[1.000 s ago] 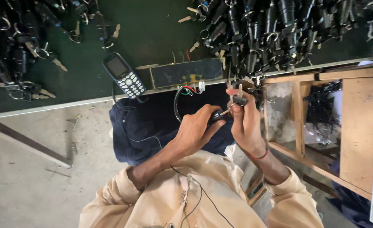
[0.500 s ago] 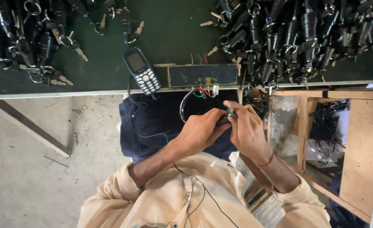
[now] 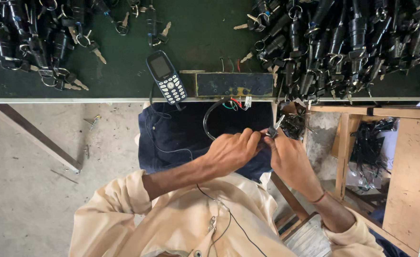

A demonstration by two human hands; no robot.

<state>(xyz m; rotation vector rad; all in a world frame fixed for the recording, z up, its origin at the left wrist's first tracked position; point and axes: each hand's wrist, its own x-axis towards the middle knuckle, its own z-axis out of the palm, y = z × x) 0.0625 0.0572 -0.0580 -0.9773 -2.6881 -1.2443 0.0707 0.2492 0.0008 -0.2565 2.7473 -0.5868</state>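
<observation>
My left hand (image 3: 230, 153) and my right hand (image 3: 291, 159) meet over my lap, just below the table edge. Both pinch a small black lock switch (image 3: 270, 133) with a metal key (image 3: 278, 123) sticking out of it. A black cable (image 3: 210, 119) loops from the switch up to a dark flat test box (image 3: 234, 84) on the table, where coloured wires (image 3: 234, 103) hang out. A dark keypad phone (image 3: 167, 77) lies left of the box, and its thin cord runs down towards my shirt.
Heaps of black lock switches with keys lie on the green table at the left (image 3: 39, 43) and right (image 3: 343, 38). The pale table edge (image 3: 77, 100) crosses the view. A wooden rack (image 3: 410, 176) with black wire bundles (image 3: 369, 147) stands at my right. Concrete floor (image 3: 29, 190) lies at the left.
The view has tilted, so the table and phone sit lower in the frame. My hands stay together on the switch; the key now points up and right between my fingers.
</observation>
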